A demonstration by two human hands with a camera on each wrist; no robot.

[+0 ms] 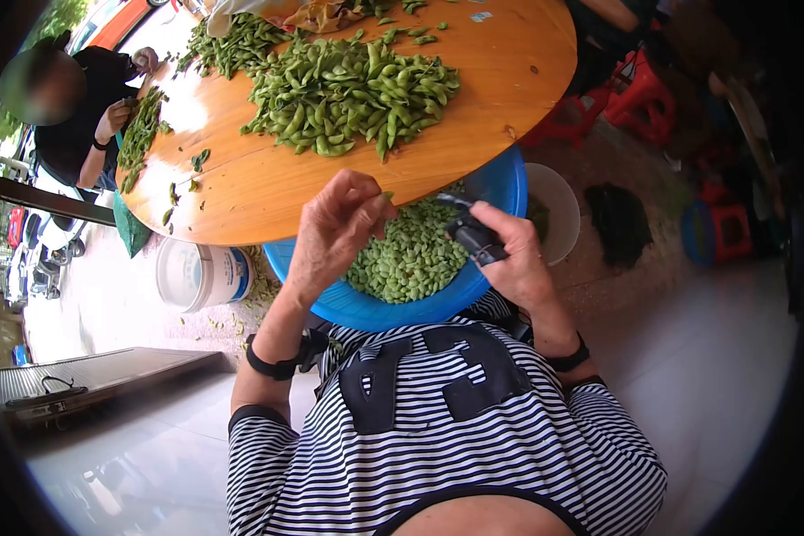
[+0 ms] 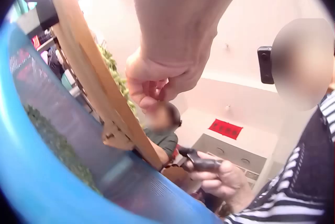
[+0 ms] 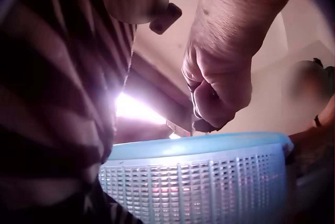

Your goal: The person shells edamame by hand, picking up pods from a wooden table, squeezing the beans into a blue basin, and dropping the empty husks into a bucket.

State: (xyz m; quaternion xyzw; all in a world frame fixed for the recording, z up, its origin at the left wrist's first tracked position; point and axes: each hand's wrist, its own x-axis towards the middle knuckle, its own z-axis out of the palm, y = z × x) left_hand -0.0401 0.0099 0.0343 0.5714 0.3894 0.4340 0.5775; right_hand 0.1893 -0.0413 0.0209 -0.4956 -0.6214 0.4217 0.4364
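Observation:
In the head view my left hand (image 1: 338, 228) pinches a small green pod (image 1: 387, 196) at its fingertips, over the near left part of a blue basket (image 1: 330, 308). My right hand (image 1: 516, 259) grips a black-handled tool (image 1: 478, 237), its tip pointing toward the left hand without touching it. Shelled green beans (image 1: 411, 259) fill the basket below both hands. In the left wrist view the left hand (image 2: 165, 72) has its fingers drawn together, and the right hand (image 2: 222, 179) holds the dark tool (image 2: 204, 164). The right wrist view shows the right hand (image 3: 222, 85) curled above the basket rim (image 3: 209, 141).
A large heap of pods (image 1: 348, 94) lies on the round wooden table (image 1: 500, 80), with smaller piles at its far left. Another person (image 1: 71, 116) sits there. White buckets (image 1: 204, 277) stand on the floor below; red stools (image 1: 643, 98) are at the right.

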